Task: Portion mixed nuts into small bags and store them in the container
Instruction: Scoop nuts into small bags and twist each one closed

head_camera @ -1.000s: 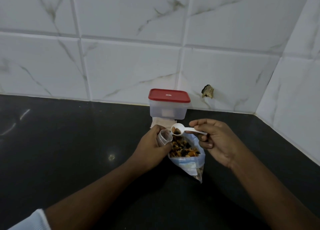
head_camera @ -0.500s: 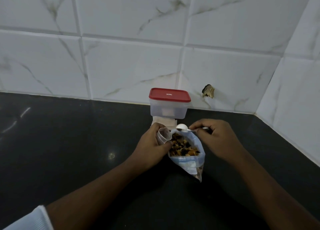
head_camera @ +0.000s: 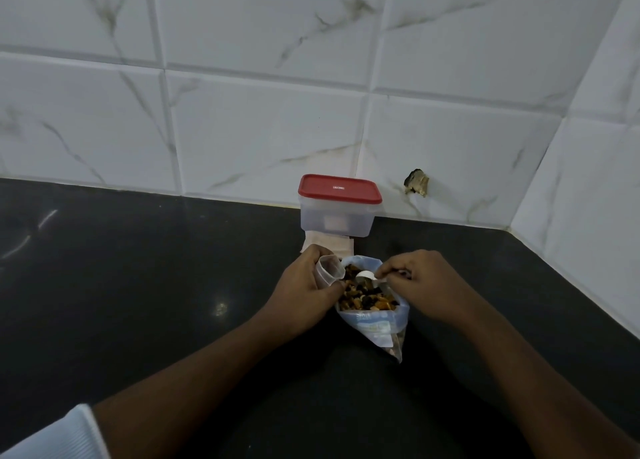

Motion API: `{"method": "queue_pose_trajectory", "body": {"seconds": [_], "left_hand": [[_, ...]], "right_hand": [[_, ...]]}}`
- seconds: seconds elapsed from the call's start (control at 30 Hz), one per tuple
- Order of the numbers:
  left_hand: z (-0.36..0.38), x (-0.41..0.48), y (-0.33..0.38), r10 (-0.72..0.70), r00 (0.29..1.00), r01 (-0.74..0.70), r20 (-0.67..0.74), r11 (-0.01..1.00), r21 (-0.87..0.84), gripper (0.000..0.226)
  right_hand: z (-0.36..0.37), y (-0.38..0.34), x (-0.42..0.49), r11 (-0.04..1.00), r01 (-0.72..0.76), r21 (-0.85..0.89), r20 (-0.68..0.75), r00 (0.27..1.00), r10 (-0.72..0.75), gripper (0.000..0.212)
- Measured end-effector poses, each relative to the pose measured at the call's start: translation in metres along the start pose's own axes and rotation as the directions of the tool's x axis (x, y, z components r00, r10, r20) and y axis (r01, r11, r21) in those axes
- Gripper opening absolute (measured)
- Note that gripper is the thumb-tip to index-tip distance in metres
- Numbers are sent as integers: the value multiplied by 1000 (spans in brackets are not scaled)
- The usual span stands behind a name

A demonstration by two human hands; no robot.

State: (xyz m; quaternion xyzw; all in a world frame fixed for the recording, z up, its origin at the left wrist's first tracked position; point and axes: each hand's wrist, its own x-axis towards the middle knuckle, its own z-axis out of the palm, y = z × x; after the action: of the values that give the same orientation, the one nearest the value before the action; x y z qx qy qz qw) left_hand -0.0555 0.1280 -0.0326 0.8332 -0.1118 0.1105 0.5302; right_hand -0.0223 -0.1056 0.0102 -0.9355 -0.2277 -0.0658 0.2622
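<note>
Glossy dark stone worktop (head_camera: 145,306), glossy marbled wall tiles (head_camera: 263,133), clear plastic container (head_camera: 337,218) with smooth red lid (head_camera: 339,188).

One red-lidded container (head_camera: 337,218), one nut bag (head_camera: 375,324), one small bag (head_camera: 327,272), one white scoop (head_camera: 365,276).

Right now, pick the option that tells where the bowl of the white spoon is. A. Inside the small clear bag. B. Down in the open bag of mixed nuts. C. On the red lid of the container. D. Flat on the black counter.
B: the right hand holds the white spoon with its bowl dipped among the mixed nuts in the open bag, while the left hand grips the small clear bag beside it.
</note>
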Motion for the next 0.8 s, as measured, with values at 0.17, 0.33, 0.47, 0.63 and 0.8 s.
{"method": "queue_pose_trajectory", "body": {"seconds": [0.17,0.33,0.47,0.63,0.8], "left_hand": [[0,-1,0,3,1000,-3,1,1000,1,29],[-1,0,1,-9,1000,9,14,1000,-3,30],[-1,-1,1,-12,1000,12,15,1000,9,30],[-1,0,1,-9,1000,9,18,1000,15,30],[0,-1,1,-6,1000,6,18,1000,0,29]], "right_hand": [[-1,-3,2,995,-41,89,-11,999,42,25],[3,4,3,920,-186,345,-54,975,217,25],[3,6,1,736,-294,610,-26,921,389,26],[2,7,2,552,-306,776,51,902,429,24],[0,2,0,426,-226,876,80,940,332,22]]}}
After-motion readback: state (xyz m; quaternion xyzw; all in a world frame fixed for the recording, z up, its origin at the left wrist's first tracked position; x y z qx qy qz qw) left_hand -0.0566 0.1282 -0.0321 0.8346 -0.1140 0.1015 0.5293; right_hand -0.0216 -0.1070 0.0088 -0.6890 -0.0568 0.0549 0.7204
